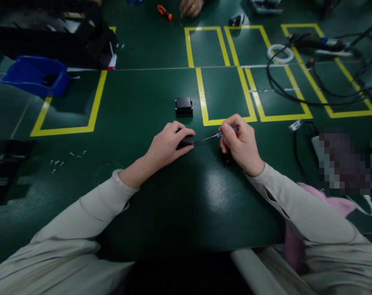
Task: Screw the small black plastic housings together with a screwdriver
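My left hand (169,143) grips a small black block (186,141), pressing it against the green table (161,213); the fingers hide much of it. In my right hand (239,141) is a screwdriver (218,135) with a clear handle, held nearly level. Its thin shaft points left and the tip meets the block's right side. Beneath my right hand sits another small dark part (227,159), mostly covered. A similar black block (184,107) with shiny bits at its sides stands just beyond my left hand.
Several small screws (57,163) lie at the left. A blue bin (37,76) and black equipment (51,37) stand behind them. Yellow tape (229,121) marks rectangles. A cabled black tool (311,42) and a white ring (280,54) lie back right. Another person's hand (191,7) rests near orange-handled pliers (164,12).
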